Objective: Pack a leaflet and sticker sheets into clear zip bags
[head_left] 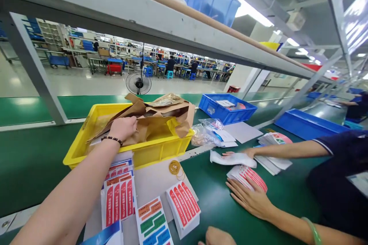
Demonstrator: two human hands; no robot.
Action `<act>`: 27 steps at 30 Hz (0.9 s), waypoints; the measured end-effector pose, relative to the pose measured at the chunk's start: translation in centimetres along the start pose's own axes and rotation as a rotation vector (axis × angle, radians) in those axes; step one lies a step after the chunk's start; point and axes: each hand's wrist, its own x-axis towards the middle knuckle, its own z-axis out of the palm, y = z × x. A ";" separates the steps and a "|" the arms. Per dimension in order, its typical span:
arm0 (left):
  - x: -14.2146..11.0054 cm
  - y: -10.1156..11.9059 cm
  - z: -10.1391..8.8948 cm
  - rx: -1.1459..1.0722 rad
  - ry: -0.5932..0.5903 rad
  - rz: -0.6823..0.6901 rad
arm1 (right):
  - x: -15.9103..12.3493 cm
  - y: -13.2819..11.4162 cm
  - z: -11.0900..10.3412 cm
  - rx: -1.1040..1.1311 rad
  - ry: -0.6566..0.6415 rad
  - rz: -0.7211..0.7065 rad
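Observation:
My left hand (124,128), with a dark bead bracelet on the wrist, reaches into a yellow bin (161,152). Its fingers are closed on the crumpled brown paper (151,128) that fills and overhangs the bin. Only the rounded back of my right hand (217,236) shows at the bottom edge; its fingers are hidden. Between my arms lie a stack of red-striped label sheets (184,206), a sheet of multicoloured labels (154,222) and more red label sheets (119,201). Rubber bands (174,167) rest on grey cardboard (152,180) before the bin.
At right, a co-worker's hands (253,201) hold down a red-striped stack (250,178) and touch a white wrap (232,158). Clear plastic bags (205,134), a blue bin (227,109) and a longer blue bin (310,124) stand beyond. A shelf beam (172,19) crosses overhead.

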 end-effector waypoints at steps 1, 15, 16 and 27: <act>0.0 0.0 0.1 0.012 -0.002 -0.002 | -1.4 -0.4 1.4 0.004 -0.054 -0.063; 0.2 -0.1 0.0 0.030 -0.045 -0.020 | -0.4 -1.3 2.0 0.081 -0.123 -0.121; 0.2 -0.1 0.0 0.026 -0.046 -0.019 | -0.4 -1.6 2.3 0.101 -0.128 -0.134; 0.2 -0.3 -0.2 -0.063 -0.010 -0.026 | 11.2 -5.0 1.1 0.154 -0.213 -0.593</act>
